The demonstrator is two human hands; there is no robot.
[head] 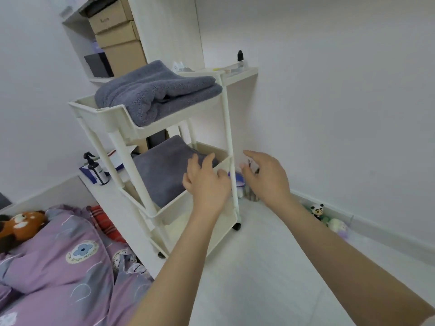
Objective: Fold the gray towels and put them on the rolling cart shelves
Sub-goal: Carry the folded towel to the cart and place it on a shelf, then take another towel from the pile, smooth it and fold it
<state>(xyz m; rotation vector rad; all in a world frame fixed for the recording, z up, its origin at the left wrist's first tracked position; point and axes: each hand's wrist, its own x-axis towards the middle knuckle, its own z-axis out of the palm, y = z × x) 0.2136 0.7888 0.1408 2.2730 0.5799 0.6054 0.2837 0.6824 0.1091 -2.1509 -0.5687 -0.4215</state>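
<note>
Left hand point(207, 182) fingers, loosely spread, touch the folded gray towel point(162, 170) on the cart's point(113, 114) middle shelf.

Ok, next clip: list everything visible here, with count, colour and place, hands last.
rolling cart: 1, cream, centre, beside the bed
gray towels: 2, folded; one on the top shelf, one on the middle shelf
cardboard boxes: about 3, brown, stacked on the back shelving
dark box: 1, beside the cardboard boxes
spray bottle: 1, black top, ledge left of the cart
small bottle: 1, black cap, wall shelf
bedding: purple, lower left
plush toy: 1, orange-brown, on the bed
panda toy: 1, on the floor by the wall
left hand: open, at the middle shelf's front rim
right hand: open, right of the cart
</note>
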